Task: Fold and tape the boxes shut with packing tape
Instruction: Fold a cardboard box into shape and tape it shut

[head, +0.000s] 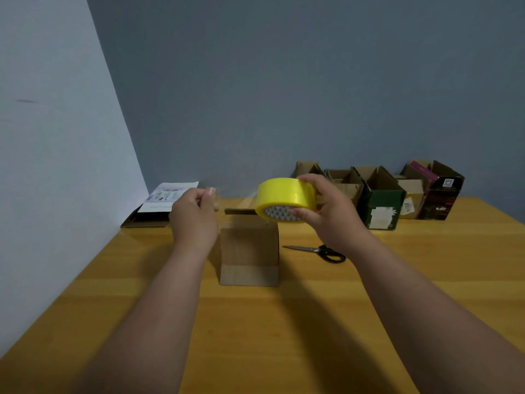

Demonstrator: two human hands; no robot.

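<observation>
Cardboard box [249, 251] is centred on table [284, 336]; scissors [321, 252] laid to its right; open boxes [380, 194] ranged behind, right; flattened box [150, 214] rear left.

A wooden table [284, 336], warm yellow-brown with grain running side to side, fills the lower view. It sits right in a corner: a pale wall [56, 166] runs along its left edge, a darker blue-grey wall [284, 81] stands behind. The light is soft, with dim shadows on the tabletop.

Both forearms bare, no sleeves; hands [196, 211] ungloved, short nails, no jewellery.
</observation>
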